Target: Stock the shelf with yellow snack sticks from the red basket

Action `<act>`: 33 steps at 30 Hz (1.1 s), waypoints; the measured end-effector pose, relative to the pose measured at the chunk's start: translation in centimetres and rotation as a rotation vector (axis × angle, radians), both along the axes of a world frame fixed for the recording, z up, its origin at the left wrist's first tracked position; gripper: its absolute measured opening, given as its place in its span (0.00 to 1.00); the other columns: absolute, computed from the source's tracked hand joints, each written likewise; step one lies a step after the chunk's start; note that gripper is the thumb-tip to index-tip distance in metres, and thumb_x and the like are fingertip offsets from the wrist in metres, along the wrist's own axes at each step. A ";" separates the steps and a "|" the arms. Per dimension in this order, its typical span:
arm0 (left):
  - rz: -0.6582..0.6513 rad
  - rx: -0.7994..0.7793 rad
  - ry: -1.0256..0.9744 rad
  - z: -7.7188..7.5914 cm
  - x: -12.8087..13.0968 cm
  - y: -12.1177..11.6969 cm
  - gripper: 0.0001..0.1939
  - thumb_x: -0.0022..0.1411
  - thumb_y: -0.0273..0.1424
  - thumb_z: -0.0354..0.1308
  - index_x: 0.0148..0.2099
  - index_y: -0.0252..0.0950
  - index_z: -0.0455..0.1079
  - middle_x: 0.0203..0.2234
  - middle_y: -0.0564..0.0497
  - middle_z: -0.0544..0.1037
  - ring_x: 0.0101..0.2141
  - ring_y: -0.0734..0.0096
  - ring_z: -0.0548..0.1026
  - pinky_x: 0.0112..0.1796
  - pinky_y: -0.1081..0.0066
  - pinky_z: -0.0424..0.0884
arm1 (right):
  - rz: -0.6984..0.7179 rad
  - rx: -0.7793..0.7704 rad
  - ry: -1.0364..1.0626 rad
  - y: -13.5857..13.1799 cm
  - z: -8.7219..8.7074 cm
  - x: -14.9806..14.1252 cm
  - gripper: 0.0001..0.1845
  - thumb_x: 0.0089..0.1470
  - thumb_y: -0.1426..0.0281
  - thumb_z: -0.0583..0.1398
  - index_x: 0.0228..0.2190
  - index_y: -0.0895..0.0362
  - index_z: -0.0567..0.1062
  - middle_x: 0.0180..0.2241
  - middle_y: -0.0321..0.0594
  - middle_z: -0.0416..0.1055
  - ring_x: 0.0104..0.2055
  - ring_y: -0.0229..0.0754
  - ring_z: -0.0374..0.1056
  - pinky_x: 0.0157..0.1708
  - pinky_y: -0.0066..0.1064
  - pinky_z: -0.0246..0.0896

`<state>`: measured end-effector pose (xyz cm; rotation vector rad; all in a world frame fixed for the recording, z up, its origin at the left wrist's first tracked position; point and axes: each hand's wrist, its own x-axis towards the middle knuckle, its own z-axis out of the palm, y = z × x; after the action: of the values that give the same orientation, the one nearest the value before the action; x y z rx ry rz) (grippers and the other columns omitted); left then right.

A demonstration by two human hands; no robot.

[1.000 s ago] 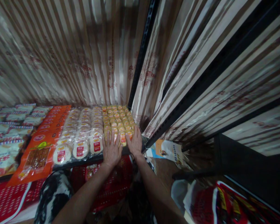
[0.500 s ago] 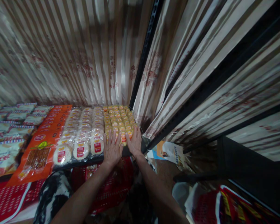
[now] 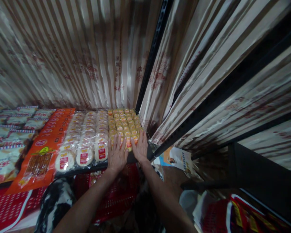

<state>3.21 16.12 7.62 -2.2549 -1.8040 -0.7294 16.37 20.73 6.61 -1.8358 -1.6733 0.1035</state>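
Rows of small yellow-wrapped snack packs point(image 3: 123, 123) fill the right end of a dark shelf point(image 3: 92, 167). My left hand point(image 3: 117, 154) lies on the front of these packs, fingers stretched out and slightly apart. At their front right corner rests my right hand point(image 3: 141, 147), its fingers also extended against the packs. Neither hand grips anything. Just left of my left hand stand columns of round white crackers in clear wrappers point(image 3: 101, 149) with red labels. The pack surfaces under my palms are hidden.
Orange snack packets point(image 3: 42, 145) and white bags point(image 3: 7, 161) continue along the shelf to the left. Red baskets point(image 3: 7, 207) sit below. A black upright post point(image 3: 150, 61) and striped curtain point(image 3: 99, 58) stand behind. At lower right is another red basket point(image 3: 215, 213).
The view has shifted very slightly. Both hands keep the same place on the yellow packs, and the goods show no visible movement.
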 end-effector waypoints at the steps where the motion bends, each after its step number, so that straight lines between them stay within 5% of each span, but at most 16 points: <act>1: -0.004 0.000 0.002 0.0 0.0 0.0 0.27 0.64 0.38 0.47 0.64 0.38 0.55 0.64 0.43 0.52 0.65 0.54 0.44 0.61 0.47 0.42 | 0.003 0.001 -0.002 0.0 0.0 0.0 0.37 0.58 0.54 0.46 0.61 0.64 0.50 0.63 0.58 0.47 0.65 0.52 0.44 0.57 0.46 0.50; 33: 0.009 0.000 0.005 -0.1 -0.1 -0.3 0.28 0.64 0.38 0.46 0.64 0.39 0.53 0.65 0.43 0.50 0.65 0.58 0.44 0.61 0.49 0.43 | 0.025 0.048 -0.019 0.2 -0.8 0.2 0.39 0.59 0.51 0.45 0.63 0.60 0.44 0.65 0.57 0.40 0.66 0.53 0.40 0.57 0.50 0.49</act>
<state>3.10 15.84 7.49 -2.2448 -1.8111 -0.7215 16.55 20.90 5.78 -1.7858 -1.6974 0.0558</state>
